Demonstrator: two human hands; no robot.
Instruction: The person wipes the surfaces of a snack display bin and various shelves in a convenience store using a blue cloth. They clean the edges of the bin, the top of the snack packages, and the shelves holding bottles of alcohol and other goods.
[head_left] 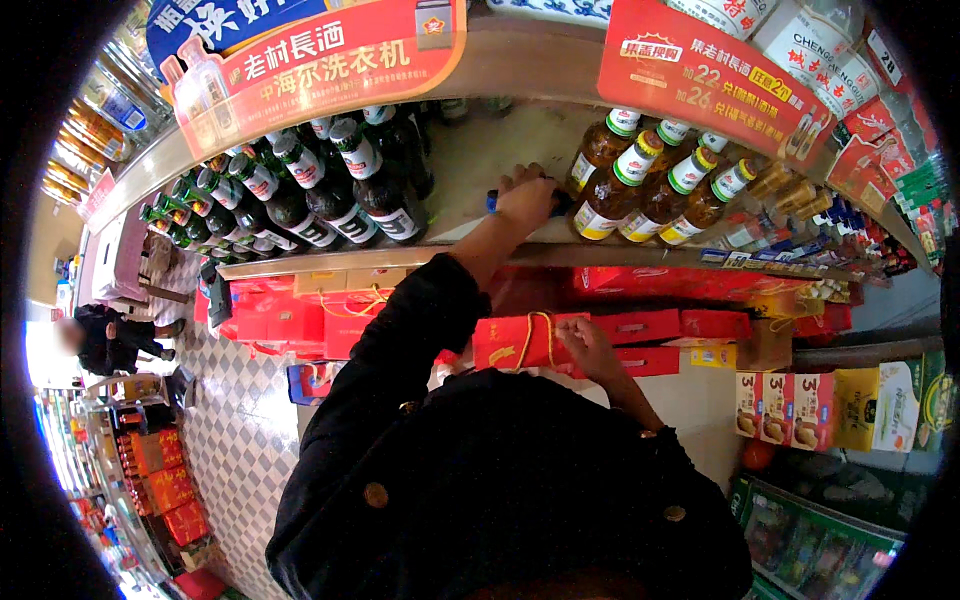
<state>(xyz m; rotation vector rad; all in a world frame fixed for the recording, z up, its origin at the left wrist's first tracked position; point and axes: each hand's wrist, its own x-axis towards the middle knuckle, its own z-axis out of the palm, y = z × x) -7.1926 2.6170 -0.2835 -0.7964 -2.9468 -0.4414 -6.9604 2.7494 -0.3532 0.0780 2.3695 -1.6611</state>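
My left hand (pixel 525 198) reaches onto the shelf (pixel 490 140), in the gap between two groups of bottles. Its fingers are bent over a dark blue cloth-like thing (pixel 492 201), which shows at both sides of the hand and is mostly hidden. Just to the right stand brown bottles (pixel 600 200) with white labels and green or yellow necks. On the left are rows of dark bottles (pixel 385 205) with white labels. Lower down, my right hand (pixel 588 347) is held with fingers apart beside a red gift box (pixel 515 343) with a yellow cord handle; whether they touch is unclear.
Red promotional signs (pixel 330 75) hang along the upper shelf edge. More red boxes (pixel 275 315) line the level below. Small cartons (pixel 797 410) and a green-framed cooler (pixel 810 540) are at the right. Far left, a person (pixel 100 338) is near the checkered floor (pixel 235 400).
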